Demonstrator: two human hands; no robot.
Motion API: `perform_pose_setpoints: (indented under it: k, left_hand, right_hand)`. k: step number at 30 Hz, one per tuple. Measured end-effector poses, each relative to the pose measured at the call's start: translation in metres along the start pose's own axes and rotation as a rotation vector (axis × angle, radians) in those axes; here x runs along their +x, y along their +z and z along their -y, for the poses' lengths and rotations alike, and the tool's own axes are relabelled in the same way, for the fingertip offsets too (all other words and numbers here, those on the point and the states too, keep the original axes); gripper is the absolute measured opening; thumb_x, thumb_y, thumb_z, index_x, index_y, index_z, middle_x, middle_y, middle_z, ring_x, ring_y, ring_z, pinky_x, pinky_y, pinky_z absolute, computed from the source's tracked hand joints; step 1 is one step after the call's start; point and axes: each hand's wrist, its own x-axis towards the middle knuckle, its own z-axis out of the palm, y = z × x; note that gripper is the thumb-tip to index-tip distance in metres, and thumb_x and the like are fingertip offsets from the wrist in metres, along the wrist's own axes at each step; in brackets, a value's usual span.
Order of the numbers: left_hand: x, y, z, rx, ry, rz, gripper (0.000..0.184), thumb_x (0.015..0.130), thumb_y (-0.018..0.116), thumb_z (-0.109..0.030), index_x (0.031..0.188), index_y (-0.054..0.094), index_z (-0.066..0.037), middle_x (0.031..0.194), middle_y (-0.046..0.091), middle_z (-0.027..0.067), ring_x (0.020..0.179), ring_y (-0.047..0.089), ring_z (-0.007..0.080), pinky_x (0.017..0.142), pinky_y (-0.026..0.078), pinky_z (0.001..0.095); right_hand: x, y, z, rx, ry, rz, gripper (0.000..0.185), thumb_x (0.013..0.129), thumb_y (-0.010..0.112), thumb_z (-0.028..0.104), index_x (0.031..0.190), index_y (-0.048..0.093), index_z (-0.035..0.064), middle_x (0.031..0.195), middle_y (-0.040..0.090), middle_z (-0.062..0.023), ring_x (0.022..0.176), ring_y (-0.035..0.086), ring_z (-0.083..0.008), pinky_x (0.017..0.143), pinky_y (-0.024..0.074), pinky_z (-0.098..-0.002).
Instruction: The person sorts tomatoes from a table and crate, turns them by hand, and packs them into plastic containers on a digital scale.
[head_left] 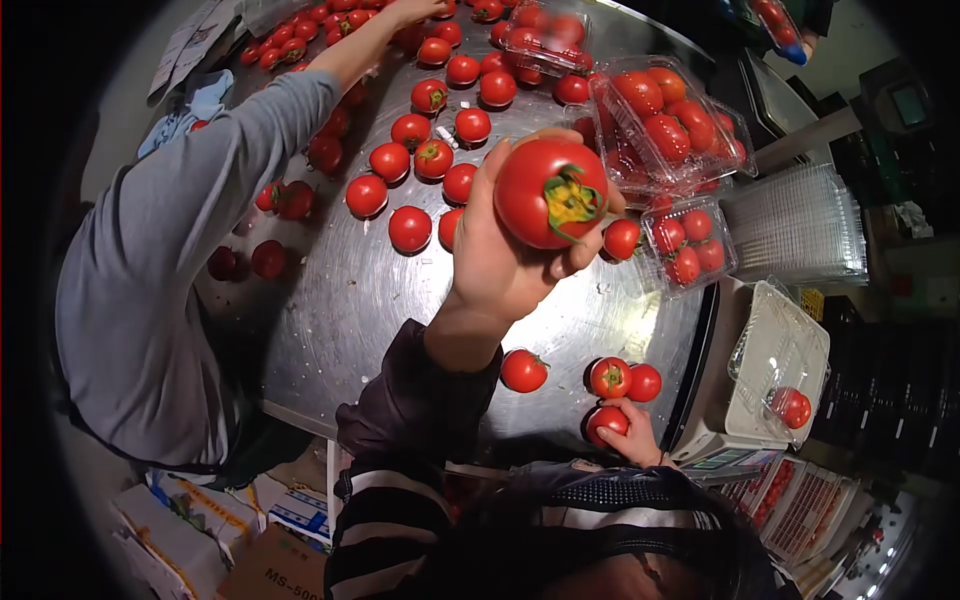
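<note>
My left hand (505, 268) is raised over the metal table, its fingers wrapped round a large red tomato (522, 200) whose green stem end faces the camera. Close to my body, my right hand (640, 438) grips another tomato (604, 426) low at the table's near edge. Just beyond that hand lie two tomatoes side by side, one with its stem end up (610, 377) and one plainer (645, 382). A single tomato (524, 370) rests to their left.
Many loose tomatoes (410, 229) cover the far metal table (350, 300). Filled clear clamshells (690, 250) stand right, beside stacked empty ones (800, 225). An open clamshell with one tomato (790, 407) sits on a scale (710, 440). At left, a co-worker's grey sleeve (200, 170) reaches across.
</note>
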Motion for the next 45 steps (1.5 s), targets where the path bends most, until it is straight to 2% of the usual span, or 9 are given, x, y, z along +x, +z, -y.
perform_pose_setpoints:
  k: [4, 6, 10, 18, 27, 31, 33, 36, 45]
  left_hand:
    - [0.004, -0.004, 0.003, 0.04, 0.013, -0.308, 0.036, 0.091, 0.038, -0.036, 0.112, 0.045, -0.008, 0.093, 0.055, 0.0199, 0.063, 0.057, 0.0222, 0.046, 0.045, 0.0233]
    - [0.01, -0.032, 0.012, 0.396, 0.088, -0.348, 0.027, 0.085, 0.05, -0.025, 0.107, 0.048, -0.008, 0.091, 0.055, 0.0142, 0.076, 0.059, 0.0219, 0.054, 0.049, 0.027]
    - [0.017, -0.103, 0.031, 1.08, 0.003, -0.291, 0.016, 0.079, 0.055, -0.019, 0.091, 0.057, -0.008, 0.091, 0.057, 0.0061, 0.085, 0.057, 0.0206, 0.073, 0.047, 0.0301]
    - [0.004, -0.143, 0.073, 2.092, 0.024, 0.038, 0.019, 0.076, 0.054, -0.016, 0.091, 0.056, -0.004, 0.094, 0.057, 0.011, 0.081, 0.056, 0.0298, 0.073, 0.046, 0.0354]
    - [-0.001, -0.129, 0.058, 1.599, -0.005, -0.082, 0.021, 0.077, 0.053, -0.008, 0.098, 0.057, -0.004, 0.106, 0.052, 0.0111, 0.095, 0.051, 0.0299, 0.083, 0.043, 0.0355]
    - [-0.014, -0.145, -0.011, 2.002, 0.46, -0.241, 0.029, 0.072, 0.058, -0.006, 0.101, 0.056, -0.004, 0.11, 0.049, 0.0152, 0.103, 0.047, 0.0301, 0.087, 0.04, 0.0385]
    - [-0.018, -0.145, -0.058, 2.443, 0.536, -0.557, 0.034, 0.07, 0.061, -0.008, 0.104, 0.055, -0.004, 0.11, 0.049, 0.0159, 0.104, 0.045, 0.0321, 0.088, 0.038, 0.0389]
    - [-0.026, -0.177, -0.107, 2.522, 0.631, -0.752, 0.042, 0.07, 0.062, -0.01, 0.11, 0.051, -0.004, 0.11, 0.05, 0.0173, 0.103, 0.046, 0.0329, 0.089, 0.036, 0.0385]
    - [-0.044, -0.176, -0.094, 2.123, 0.224, -0.848, 0.053, 0.072, 0.065, -0.023, 0.117, 0.045, -0.004, 0.102, 0.056, 0.0193, 0.091, 0.053, 0.038, 0.08, 0.042, 0.0422]
  right_hand:
    - [0.0, 0.0, -0.003, 0.033, 0.003, 0.01, 0.04, 0.068, 0.07, 0.023, 0.1, 0.055, 0.0042, 0.092, 0.062, -0.0123, 0.083, 0.062, -0.024, 0.075, 0.0474, -0.0322]
    - [0.002, 0.0, -0.002, 0.043, -0.014, 0.027, 0.041, 0.068, 0.07, 0.024, 0.1, 0.055, 0.004, 0.093, 0.062, -0.0125, 0.083, 0.062, -0.024, 0.076, 0.0471, -0.0323]
    - [0.005, -0.001, -0.002, 0.068, -0.034, 0.016, 0.042, 0.068, 0.07, 0.026, 0.1, 0.056, 0.0037, 0.092, 0.062, -0.0129, 0.083, 0.062, -0.0242, 0.076, 0.0467, -0.0325]
    - [0.007, -0.002, -0.007, 0.064, -0.042, 0.029, 0.042, 0.067, 0.071, 0.027, 0.099, 0.057, 0.0033, 0.091, 0.062, -0.0132, 0.083, 0.062, -0.0244, 0.076, 0.0465, -0.0327]
    - [0.004, -0.005, -0.01, 0.024, -0.022, 0.045, 0.042, 0.067, 0.071, 0.027, 0.099, 0.057, 0.0028, 0.091, 0.062, -0.0134, 0.084, 0.061, -0.0254, 0.076, 0.0464, -0.0332]
    - [0.007, -0.004, -0.01, 0.037, -0.035, 0.048, 0.041, 0.067, 0.071, 0.026, 0.099, 0.057, 0.0032, 0.091, 0.062, -0.0135, 0.084, 0.061, -0.0258, 0.076, 0.0466, -0.0337]
    - [0.008, -0.005, -0.011, 0.042, -0.041, 0.039, 0.041, 0.067, 0.071, 0.025, 0.098, 0.057, 0.0034, 0.091, 0.062, -0.0135, 0.084, 0.061, -0.0259, 0.076, 0.0467, -0.0338]
    - [0.008, -0.004, -0.013, 0.05, -0.06, 0.041, 0.041, 0.067, 0.071, 0.025, 0.098, 0.057, 0.0036, 0.091, 0.062, -0.0138, 0.084, 0.061, -0.0267, 0.076, 0.0468, -0.0343]
    - [0.003, -0.002, -0.006, 0.062, -0.043, 0.014, 0.039, 0.068, 0.071, 0.024, 0.098, 0.057, 0.0038, 0.092, 0.062, -0.0141, 0.085, 0.062, -0.0269, 0.076, 0.0472, -0.0342]
